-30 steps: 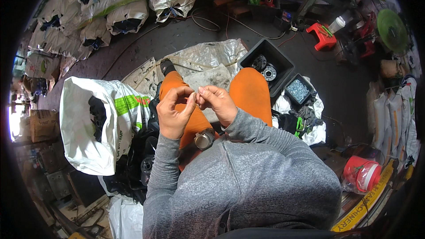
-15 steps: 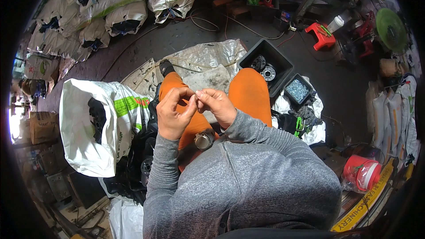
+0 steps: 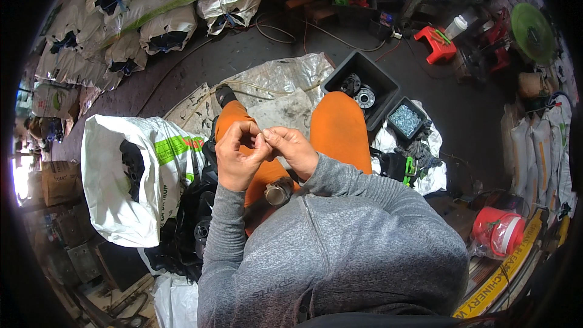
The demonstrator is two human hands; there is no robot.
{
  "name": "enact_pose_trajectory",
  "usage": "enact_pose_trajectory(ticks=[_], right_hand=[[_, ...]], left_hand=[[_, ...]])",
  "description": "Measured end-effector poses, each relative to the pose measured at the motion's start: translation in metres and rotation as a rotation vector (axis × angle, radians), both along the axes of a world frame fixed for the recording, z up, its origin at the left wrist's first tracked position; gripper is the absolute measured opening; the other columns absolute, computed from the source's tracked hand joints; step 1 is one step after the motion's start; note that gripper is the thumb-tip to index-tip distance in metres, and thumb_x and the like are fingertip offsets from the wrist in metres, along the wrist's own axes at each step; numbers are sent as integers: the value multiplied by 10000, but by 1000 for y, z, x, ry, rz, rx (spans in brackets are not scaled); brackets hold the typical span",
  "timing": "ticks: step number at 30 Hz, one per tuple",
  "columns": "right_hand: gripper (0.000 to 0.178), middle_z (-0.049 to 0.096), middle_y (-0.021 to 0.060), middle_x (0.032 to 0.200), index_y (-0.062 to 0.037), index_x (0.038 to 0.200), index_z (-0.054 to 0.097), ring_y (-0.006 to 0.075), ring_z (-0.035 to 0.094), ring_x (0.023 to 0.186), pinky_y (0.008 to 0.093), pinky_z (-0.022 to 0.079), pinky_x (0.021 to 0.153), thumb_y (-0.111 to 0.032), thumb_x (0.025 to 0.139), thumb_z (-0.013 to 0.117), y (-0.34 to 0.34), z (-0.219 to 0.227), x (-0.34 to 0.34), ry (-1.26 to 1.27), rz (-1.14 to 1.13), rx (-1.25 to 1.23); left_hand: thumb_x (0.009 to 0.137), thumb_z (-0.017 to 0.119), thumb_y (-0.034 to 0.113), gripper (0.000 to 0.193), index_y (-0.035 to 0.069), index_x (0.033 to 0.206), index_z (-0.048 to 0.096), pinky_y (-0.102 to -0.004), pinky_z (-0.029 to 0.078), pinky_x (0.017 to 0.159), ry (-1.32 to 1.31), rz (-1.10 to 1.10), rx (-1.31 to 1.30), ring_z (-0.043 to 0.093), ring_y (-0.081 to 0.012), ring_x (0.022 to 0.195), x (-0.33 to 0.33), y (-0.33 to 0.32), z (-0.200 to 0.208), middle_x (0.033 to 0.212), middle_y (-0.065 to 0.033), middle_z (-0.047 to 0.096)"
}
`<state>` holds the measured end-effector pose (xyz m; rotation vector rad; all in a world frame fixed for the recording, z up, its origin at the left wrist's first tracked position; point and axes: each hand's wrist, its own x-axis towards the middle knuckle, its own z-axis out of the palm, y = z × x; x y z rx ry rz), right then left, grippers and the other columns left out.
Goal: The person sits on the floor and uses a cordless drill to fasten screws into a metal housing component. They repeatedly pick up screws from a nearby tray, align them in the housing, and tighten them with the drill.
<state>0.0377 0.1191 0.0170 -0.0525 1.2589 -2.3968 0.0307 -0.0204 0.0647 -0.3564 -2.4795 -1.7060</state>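
Note:
My left hand (image 3: 238,157) and my right hand (image 3: 293,149) meet fingertip to fingertip above my orange-trousered lap (image 3: 337,133). Both pinch a very small part between them; it is too small to make out. A short metal cylinder (image 3: 278,192) rests on my lap just below the hands, touching neither. My grey sleeves come up from the lower edge.
A large open white sack (image 3: 130,182) with dark parts inside stands at my left. A black bin (image 3: 363,87) with round metal parts and a small tray of screws (image 3: 405,121) lie at my right. Crumpled plastic sheet (image 3: 279,82) lies ahead. Filled sacks (image 3: 115,24) line the back left. A red container (image 3: 498,231) lies at the right.
The hands stay together over the lap; the fingers have shifted only slightly around the small part.

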Motion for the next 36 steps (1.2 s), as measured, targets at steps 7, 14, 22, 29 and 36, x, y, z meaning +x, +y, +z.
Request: enact_pose_trajectory(ticks=[7, 14, 22, 29, 36], right_hand=[[312, 551, -36, 728, -51, 910, 643, 53, 481, 670, 214, 409, 639, -325, 978, 510, -1, 5, 2, -25, 2, -23], [325, 559, -24, 728, -66, 809, 623, 71, 499, 674, 235, 423, 652, -329, 971, 522, 2, 4, -4, -115, -36, -126], [349, 561, -4, 732, -62, 736, 590, 79, 494, 672, 233, 417, 668, -317, 968, 532, 12, 3, -7, 14, -62, -59], [329, 565, -10, 732, -53, 738, 596, 67, 498, 702, 222, 412, 685, -278, 971, 536, 12, 1, -7, 151, -107, 41], [310, 579, 22, 725, -8, 765, 626, 88, 541, 721, 246, 436, 680, -243, 956, 560, 16, 3, -7, 349, -156, 268]], left_hand=[[775, 610, -9, 148, 21, 872, 503, -227, 454, 614, 6, 22, 68, 518, -87, 654, 1, 3, -11, 749, -18, 527], [747, 612, 3, 161, 28, 856, 496, -255, 440, 592, 100, 10, -6, 484, -109, 631, 4, 5, -11, 734, -29, 517], [830, 642, 13, 120, -5, 923, 567, -236, 517, 684, -2, 6, 189, 639, -108, 743, 6, 9, -4, 843, -49, 615], [825, 667, 16, 135, -17, 931, 589, -229, 519, 677, -1, -6, 133, 646, -104, 741, 3, 8, -2, 838, -53, 630], [815, 654, -8, 103, -18, 894, 588, -224, 518, 663, -23, -36, 79, 650, -104, 725, 1, 2, 4, 810, -53, 635]])
